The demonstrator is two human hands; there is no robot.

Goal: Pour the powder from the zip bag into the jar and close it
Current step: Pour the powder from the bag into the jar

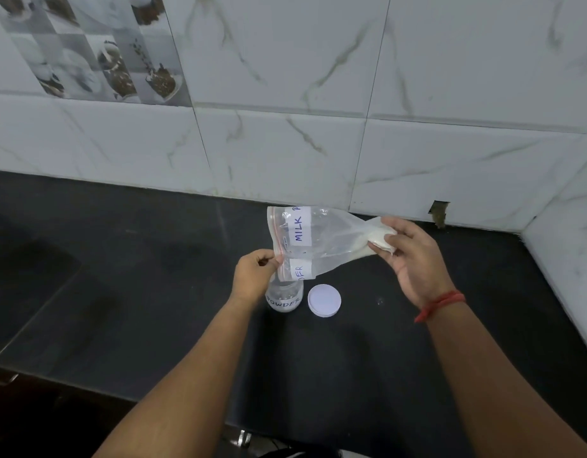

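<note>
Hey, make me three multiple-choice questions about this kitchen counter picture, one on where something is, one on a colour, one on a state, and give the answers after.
1. Where does the lid lie?
A. On the counter, right of the jar
B. Screwed on the jar
C. In the left hand

2. What colour is the thread on the right wrist?
A. Blue
B. Red
C. Green

3. How is the zip bag held?
A. Flat on the counter
B. By one hand only
C. By both hands above the jar

Answers:
1 A, the white lid rests flat beside the jar.
2 B, the wrist thread is red.
3 C, the left hand pinches the zip end and the right hand grips the powder-filled end.
</note>
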